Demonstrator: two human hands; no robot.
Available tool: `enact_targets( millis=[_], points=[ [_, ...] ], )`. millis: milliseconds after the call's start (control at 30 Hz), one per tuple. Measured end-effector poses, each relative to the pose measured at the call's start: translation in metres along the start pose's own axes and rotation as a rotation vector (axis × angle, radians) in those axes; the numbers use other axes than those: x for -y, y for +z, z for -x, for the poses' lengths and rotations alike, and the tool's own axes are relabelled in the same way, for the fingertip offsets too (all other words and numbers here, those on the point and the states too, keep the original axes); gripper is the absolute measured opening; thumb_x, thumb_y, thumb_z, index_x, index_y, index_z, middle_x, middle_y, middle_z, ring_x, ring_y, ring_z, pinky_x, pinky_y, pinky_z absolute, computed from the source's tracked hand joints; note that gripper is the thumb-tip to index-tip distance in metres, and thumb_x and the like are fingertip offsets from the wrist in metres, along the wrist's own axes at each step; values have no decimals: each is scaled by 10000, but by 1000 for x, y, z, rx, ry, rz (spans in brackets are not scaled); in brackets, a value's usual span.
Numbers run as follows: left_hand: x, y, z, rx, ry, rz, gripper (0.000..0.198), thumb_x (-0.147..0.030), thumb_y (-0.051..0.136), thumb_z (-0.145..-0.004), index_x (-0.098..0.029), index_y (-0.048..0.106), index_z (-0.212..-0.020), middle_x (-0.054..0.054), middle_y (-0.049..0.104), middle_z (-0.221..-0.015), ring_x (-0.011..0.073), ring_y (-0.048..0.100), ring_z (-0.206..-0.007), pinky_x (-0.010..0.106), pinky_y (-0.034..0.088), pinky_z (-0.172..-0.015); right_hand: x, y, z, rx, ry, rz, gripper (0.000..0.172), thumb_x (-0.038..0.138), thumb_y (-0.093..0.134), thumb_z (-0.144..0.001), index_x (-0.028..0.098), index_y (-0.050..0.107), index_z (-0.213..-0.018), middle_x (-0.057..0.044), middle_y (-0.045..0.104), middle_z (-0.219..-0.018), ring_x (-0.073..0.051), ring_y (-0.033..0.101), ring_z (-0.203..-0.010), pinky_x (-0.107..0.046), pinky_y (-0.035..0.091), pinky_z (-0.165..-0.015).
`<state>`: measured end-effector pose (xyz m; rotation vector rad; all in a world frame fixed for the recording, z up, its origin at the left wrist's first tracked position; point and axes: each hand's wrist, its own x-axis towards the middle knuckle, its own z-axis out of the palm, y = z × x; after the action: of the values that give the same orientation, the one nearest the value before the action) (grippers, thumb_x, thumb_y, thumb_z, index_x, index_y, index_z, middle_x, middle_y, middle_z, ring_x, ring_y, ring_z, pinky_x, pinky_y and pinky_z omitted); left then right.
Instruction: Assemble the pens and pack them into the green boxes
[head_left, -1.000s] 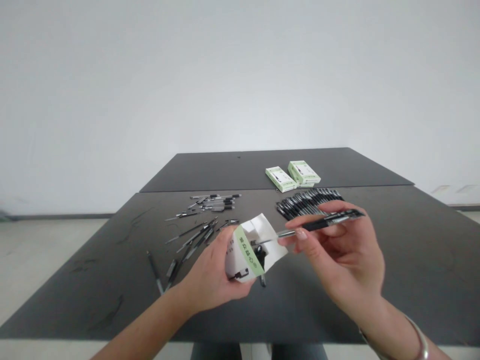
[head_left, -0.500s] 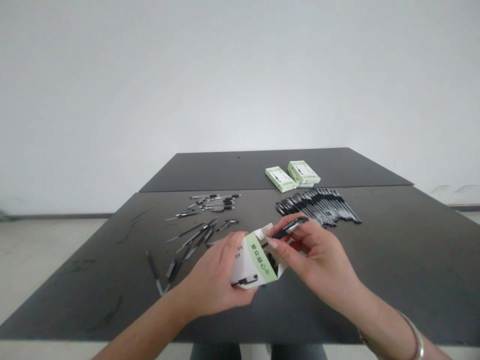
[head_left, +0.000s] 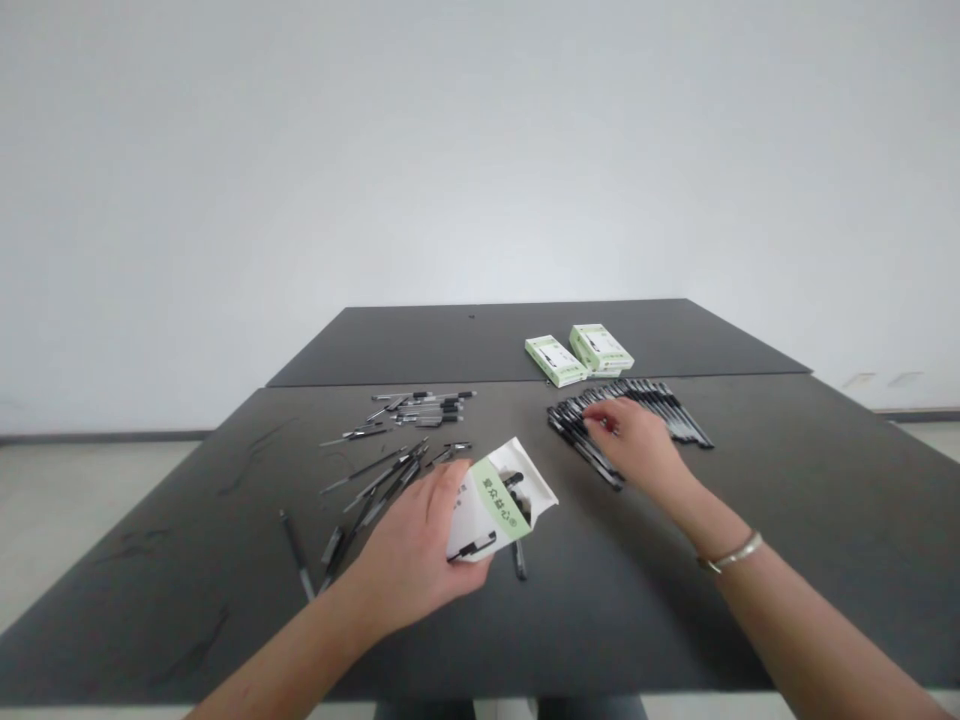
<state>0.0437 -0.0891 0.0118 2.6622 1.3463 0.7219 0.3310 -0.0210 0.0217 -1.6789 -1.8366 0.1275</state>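
Observation:
My left hand (head_left: 420, 545) is wrapped around a small white and green carton (head_left: 491, 505), tilted with its open flap end facing right. Dark pen ends (head_left: 516, 490) show inside the opening. Over at the row of black pens (head_left: 667, 405), my right hand (head_left: 634, 445) has its thumb and fingers pinched on a pen at the left part of the row. The fingers partly cover what they grip. A couple of pens (head_left: 589, 458) at that end jut toward me. One pen (head_left: 520, 560) lies on the table just below the carton.
Loose pens (head_left: 427, 408) and a crossing heap of pens (head_left: 390, 480) lie left of the carton. Closed green and white boxes (head_left: 555, 360) sit farther back, some stacked (head_left: 601, 347). A seam crosses the dark table (head_left: 750, 560).
My right hand has left the carton, where it was putting a pen at the opening, and moved up and right to the pen row. My left hand still holds the carton, shifted slightly left.

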Motion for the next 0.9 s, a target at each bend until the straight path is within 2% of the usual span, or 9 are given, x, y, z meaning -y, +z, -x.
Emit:
enact_targets(
  millis=[100, 233, 400, 467, 567, 633, 667, 800, 900],
  points=[
    [1, 3, -1, 9, -1, -8, 718, -237, 639, -730, -157, 271, -1342, 166, 568, -1182, 309, 580, -1051, 449, 494, -886, -13, 23, -4, 234, -58, 263, 177, 218, 538, -876, 144, 697, -848, -103, 662, -892, -212, 625, -832, -302, 447, -752],
    [3, 5, -2, 8, 25, -41, 718, -223, 638, -726, -137, 273, -1338, 180, 551, -1208, 317, 557, -1082, 457, 481, -911, -11, 38, 2, 247, -62, 369, 199, 230, 520, -883, 117, 672, -824, -147, 646, -903, -242, 629, -854, -302, 441, -694],
    [4, 7, -3, -14, 66, -89, 718, -196, 632, -709, -123, 285, -1333, 178, 535, -1232, 316, 533, -1114, 464, 453, -965, -9, 34, -2, 242, -21, 343, 134, 214, 577, -812, 127, 643, -734, -128, 664, -827, -223, 639, -768, -292, 438, -659],
    [4, 7, -3, -25, 83, -102, 726, -205, 634, -707, -119, 285, -1338, 181, 531, -1242, 319, 528, -1124, 464, 448, -976, -6, 23, -1, 198, 39, 173, 124, 236, 601, -798, 145, 627, -718, -84, 670, -749, -190, 628, -690, -276, 441, -623],
    [4, 9, -4, -43, 99, -118, 712, -201, 628, -707, -117, 299, -1334, 182, 535, -1241, 320, 530, -1129, 455, 452, -976, 9, -3, 9, 41, 143, -489, 158, 317, 623, -813, 180, 568, -756, -7, 648, -641, -112, 526, -464, -233, 399, -458],
    [4, 10, -4, -57, 106, -122, 705, -193, 625, -705, -115, 309, -1331, 181, 541, -1231, 318, 536, -1123, 447, 457, -970, 27, -20, 22, -112, 117, -889, 156, 304, 642, -815, 207, 521, -833, 22, 660, -673, -76, 463, -391, -205, 371, -387],
    [3, 11, -5, -63, 111, -122, 706, -190, 624, -704, -114, 310, -1332, 181, 542, -1230, 318, 536, -1122, 446, 458, -969, 37, -28, 28, -198, 86, -999, 159, 276, 648, -815, 218, 513, -878, 29, 667, -690, -68, 458, -380, -195, 373, -371],
    [-1, 11, -6, -71, 125, -111, 721, -185, 627, -698, -110, 306, -1339, 183, 541, -1233, 318, 533, -1121, 453, 453, -976, 75, -39, 48, -341, -71, -1020, 371, 163, 683, -783, 232, 487, -1090, 14, 696, -751, -103, 582, -472, -215, 492, -431],
    [-3, 9, -5, -55, 128, -104, 733, -187, 633, -695, -110, 298, -1342, 183, 540, -1232, 318, 536, -1110, 458, 462, -965, 87, -34, 52, -377, -109, -937, 419, 124, 683, -772, 219, 479, -1125, 7, 689, -753, -122, 625, -526, -228, 532, -461]
  ],
)
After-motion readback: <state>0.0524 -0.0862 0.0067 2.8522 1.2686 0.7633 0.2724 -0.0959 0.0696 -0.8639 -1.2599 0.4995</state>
